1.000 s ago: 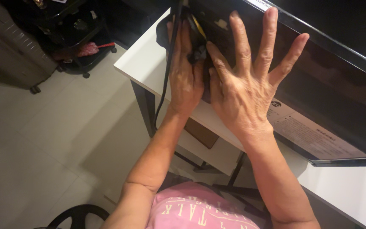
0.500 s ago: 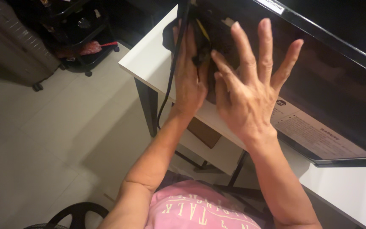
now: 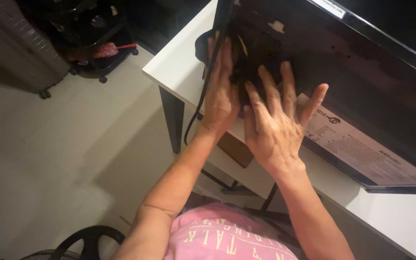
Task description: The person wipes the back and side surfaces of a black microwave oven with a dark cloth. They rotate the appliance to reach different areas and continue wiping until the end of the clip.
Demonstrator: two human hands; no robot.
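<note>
Microwave [image 3: 352,72] back is being wiped with a dark cloth [image 3: 239,72] pressed under the left hand [image 3: 221,98], while the right hand [image 3: 275,125], grip released, is laid flat, fingers spread.

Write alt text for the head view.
Both hands press on the back of a black appliance on a white table: the left hand by its black cord, the right hand spread flat beside it. Grey tiled floor lies below.

The microwave oven [image 3: 362,86] sits on the table [image 3: 179,67], cord [image 3: 203,96] hanging at its left.
</note>
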